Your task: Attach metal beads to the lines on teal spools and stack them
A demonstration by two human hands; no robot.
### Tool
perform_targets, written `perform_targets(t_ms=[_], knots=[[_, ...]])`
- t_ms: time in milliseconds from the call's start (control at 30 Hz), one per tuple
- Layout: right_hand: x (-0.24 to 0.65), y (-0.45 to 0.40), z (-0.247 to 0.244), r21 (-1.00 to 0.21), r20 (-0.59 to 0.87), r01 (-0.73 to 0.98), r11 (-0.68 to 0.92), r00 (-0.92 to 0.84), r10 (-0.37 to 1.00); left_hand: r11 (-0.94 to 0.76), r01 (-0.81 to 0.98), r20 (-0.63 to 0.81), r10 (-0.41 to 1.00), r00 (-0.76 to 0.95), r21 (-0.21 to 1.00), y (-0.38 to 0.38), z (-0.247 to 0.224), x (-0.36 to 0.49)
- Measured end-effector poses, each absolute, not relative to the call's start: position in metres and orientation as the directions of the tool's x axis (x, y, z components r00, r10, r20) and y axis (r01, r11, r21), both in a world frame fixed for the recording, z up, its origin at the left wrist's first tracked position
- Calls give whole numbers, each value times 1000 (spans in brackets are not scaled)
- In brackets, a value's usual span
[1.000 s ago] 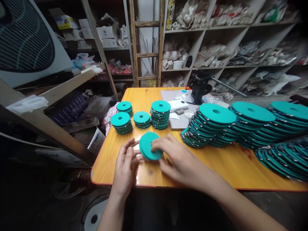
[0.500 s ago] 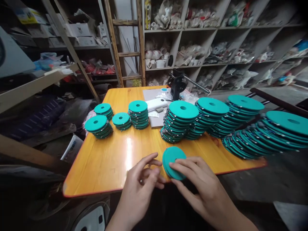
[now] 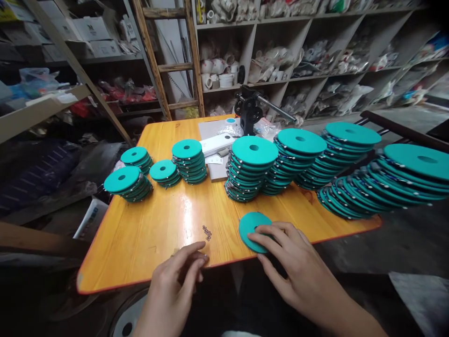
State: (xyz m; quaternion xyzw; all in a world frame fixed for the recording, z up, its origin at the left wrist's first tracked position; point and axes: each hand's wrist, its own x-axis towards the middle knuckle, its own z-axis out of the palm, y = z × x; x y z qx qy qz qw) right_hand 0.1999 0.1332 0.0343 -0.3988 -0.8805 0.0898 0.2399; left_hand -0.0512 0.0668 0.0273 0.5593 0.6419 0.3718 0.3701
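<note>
A round green foam spool [image 3: 252, 219] with a centre hole lies near the table's front edge. My right hand [image 3: 291, 262] grips it, fingers over its top and thumb by its near side. To the left, my left hand [image 3: 175, 281] hovers at the table edge with fingers loosely curled and apart; I see nothing held in it. Just beyond its fingertips lies a small cluster of tiny dark pieces [image 3: 207, 233] on the wood.
Stacks of green foam spools [image 3: 254, 150] wound with line and pins stand along the right, with smaller stacks [image 3: 189, 161] at left. Behind them are a white box [image 3: 217, 144] and a black clamp-like device [image 3: 248, 112] on a grey board. Shelves [image 3: 280, 84] and a wooden ladder [image 3: 171, 68] rise beyond the table.
My left hand has drawn back to the left, away from the spool, uncovering the tiny dark pieces. My right hand stays on the spool. The camera view has shifted.
</note>
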Motion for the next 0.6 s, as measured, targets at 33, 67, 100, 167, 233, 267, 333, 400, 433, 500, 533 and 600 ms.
perform_targets(t_ms=[33, 67, 100, 167, 233, 267, 333, 400, 433, 500, 533, 600], knots=[[196, 132, 35, -351, 376, 660, 664, -550, 746, 112, 444, -64, 990, -123, 889, 65, 28, -51], [190, 130, 36, -358, 414, 643, 677, -541, 732, 126, 437, -68, 987, -146, 891, 63, 29, -49], [183, 128, 37, -369, 451, 605, 705, -547, 706, 134, 425, -69, 984, -166, 895, 62, 31, -47], [166, 124, 37, -405, 507, 478, 779, -592, 627, 116, 406, -48, 984, -173, 907, 61, 35, -41], [147, 122, 35, -473, 509, 360, 804, -633, 583, 63, 401, -3, 989, -149, 914, 60, 37, -36], [139, 122, 34, -523, 503, 315, 792, -637, 585, 39, 405, 21, 990, -141, 913, 60, 37, -34], [127, 123, 29, -615, 492, 249, 748, -620, 611, 14, 417, 59, 985, -161, 909, 60, 36, -33], [121, 125, 24, -669, 495, 204, 715, -595, 633, -6, 441, 85, 984, -159, 898, 61, 34, -37], [120, 125, 22, -685, 497, 194, 702, -580, 645, -26, 459, 96, 987, -130, 888, 63, 33, -40], [121, 126, 21, -710, 501, 188, 679, -543, 674, -95, 519, 137, 990, -44, 850, 72, 31, -49], [122, 126, 21, -720, 501, 191, 667, -523, 690, -140, 567, 174, 985, -5, 812, 79, 30, -54], [123, 126, 21, -731, 500, 211, 649, -482, 720, -255, 726, 309, 949, 61, 638, 95, 27, -62]])
